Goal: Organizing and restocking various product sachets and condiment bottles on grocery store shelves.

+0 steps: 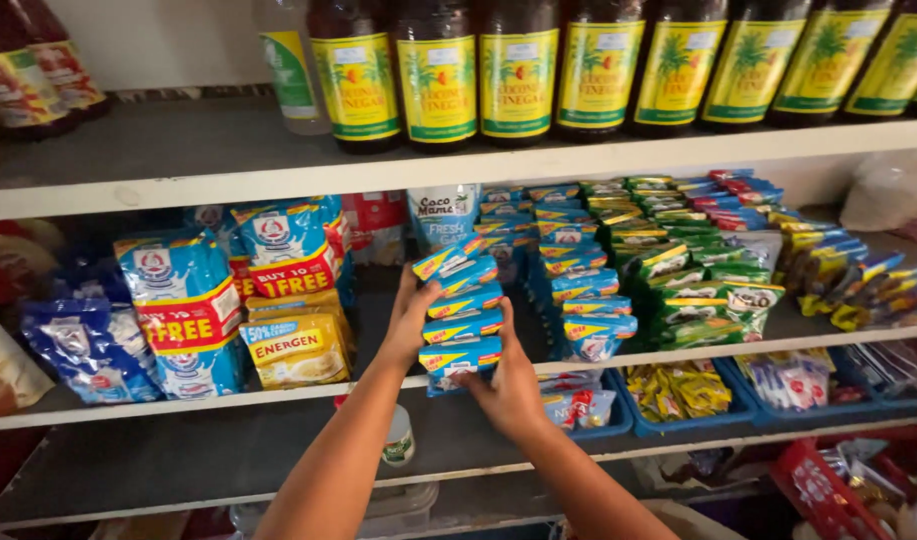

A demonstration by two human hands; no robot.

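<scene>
Both my hands hold a stack of several small blue and yellow sachets (462,310) upright over the front of the middle shelf (308,392). My left hand (411,322) presses against the stack's left side, fingers pointing up. My right hand (505,385) cups its lower right side. Just right of the stack stand rows of the same blue sachets (578,290) and green sachets (693,300), packed front to back.
Dark bottles with yellow labels (518,70) line the top shelf. Blue bags (183,300) and a yellow pack (296,350) stand to the left. Blue bins (678,395) with small packets sit on the lower shelf, a red basket (828,490) at the bottom right.
</scene>
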